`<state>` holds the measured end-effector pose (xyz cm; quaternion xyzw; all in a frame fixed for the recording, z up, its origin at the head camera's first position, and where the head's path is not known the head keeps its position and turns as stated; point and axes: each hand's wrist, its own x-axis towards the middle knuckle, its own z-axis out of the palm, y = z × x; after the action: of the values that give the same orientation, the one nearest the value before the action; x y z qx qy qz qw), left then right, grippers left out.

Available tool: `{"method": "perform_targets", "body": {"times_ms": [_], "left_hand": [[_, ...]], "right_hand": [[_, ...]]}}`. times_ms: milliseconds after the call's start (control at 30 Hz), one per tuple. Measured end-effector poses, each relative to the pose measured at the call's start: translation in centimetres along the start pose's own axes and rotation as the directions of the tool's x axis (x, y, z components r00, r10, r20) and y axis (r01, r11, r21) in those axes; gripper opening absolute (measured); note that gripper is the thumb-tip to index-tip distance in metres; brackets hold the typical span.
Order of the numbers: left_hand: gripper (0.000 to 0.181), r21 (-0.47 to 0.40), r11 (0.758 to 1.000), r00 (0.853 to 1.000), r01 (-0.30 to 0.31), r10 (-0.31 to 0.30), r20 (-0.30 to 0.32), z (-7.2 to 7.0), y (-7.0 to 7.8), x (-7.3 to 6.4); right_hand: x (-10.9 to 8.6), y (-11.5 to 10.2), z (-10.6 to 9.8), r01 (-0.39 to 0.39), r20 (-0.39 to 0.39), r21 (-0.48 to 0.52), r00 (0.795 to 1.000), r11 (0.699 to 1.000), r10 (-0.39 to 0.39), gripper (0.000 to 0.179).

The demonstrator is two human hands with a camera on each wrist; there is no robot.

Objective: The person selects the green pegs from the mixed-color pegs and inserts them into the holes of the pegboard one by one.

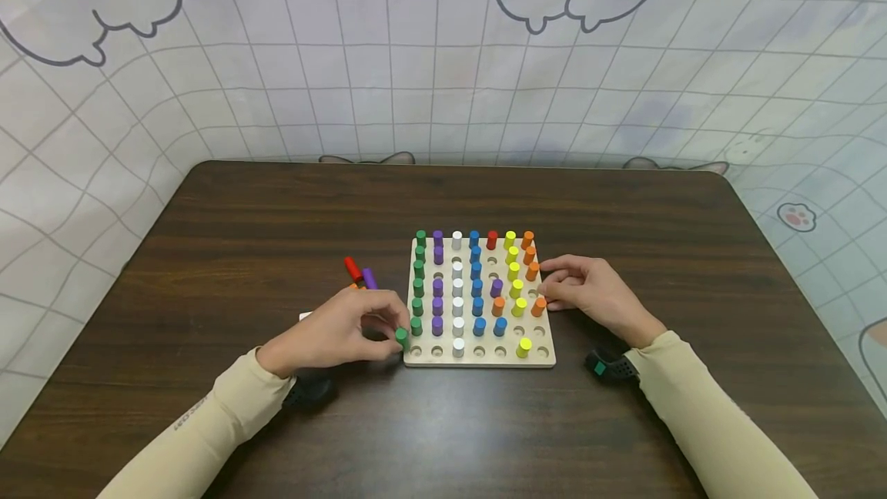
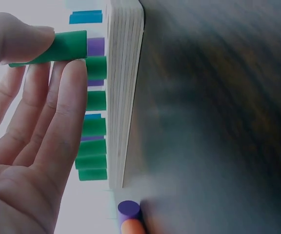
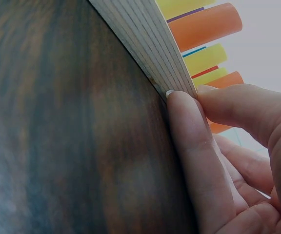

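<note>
My left hand [image 1: 339, 332] pinches a green peg [image 2: 68, 47] between thumb and fingers at the front left corner of a wooden pegboard [image 1: 433, 360]. In the left wrist view the peg is tilted, close to the green pegs [image 2: 96, 100] that line the board's left side. On the right, my right hand [image 1: 596, 291] holds the board's edge, thumb on the top and index finger [image 3: 189, 122] along the side. Columns of green, purple, white, blue, yellow and orange pegs stand upright in the board. One column mixes red, purple, orange and blue; bare holes show among the pegs.
Left of the board lie a loose red peg [image 1: 353, 269] and a purple peg [image 1: 370, 279], with an orange peg [image 2: 132, 226] beside them. A white piece [image 1: 305, 316] is partly hidden behind the left hand. The dark wooden table [image 1: 443, 430] meets patterned cloth [image 1: 443, 98] behind.
</note>
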<state>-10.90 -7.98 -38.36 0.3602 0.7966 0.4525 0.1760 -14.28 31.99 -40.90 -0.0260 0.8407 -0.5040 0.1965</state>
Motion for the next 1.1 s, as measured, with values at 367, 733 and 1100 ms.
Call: {"method": "perform_targets", "body": {"times_ms": [367, 733, 1100], "left_hand": [[0.019, -0.015, 1.000, 1.000, -0.015, 0.015, 0.003, 0.8, -0.3, 0.0], [0.020, -0.009, 1.000, 0.999, 0.025, -0.025, -0.026, 1.0, 0.0, 0.0], [0.020, -0.009, 1.000, 0.999, 0.028, -0.028, -0.017, 1.4, -0.2, 0.1]], "right_hand": [[0.3, 0.2, 0.1, 0.000, -0.004, 0.006, 1.000, 1.000, 0.000, 0.055], [0.3, 0.0, 0.0, 0.004, -0.002, 0.012, 1.000, 1.000, -0.004, 0.054], [0.2, 0.2, 0.0, -0.010, 0.000, 0.007, 1.000, 1.000, 0.010, 0.055]]}}
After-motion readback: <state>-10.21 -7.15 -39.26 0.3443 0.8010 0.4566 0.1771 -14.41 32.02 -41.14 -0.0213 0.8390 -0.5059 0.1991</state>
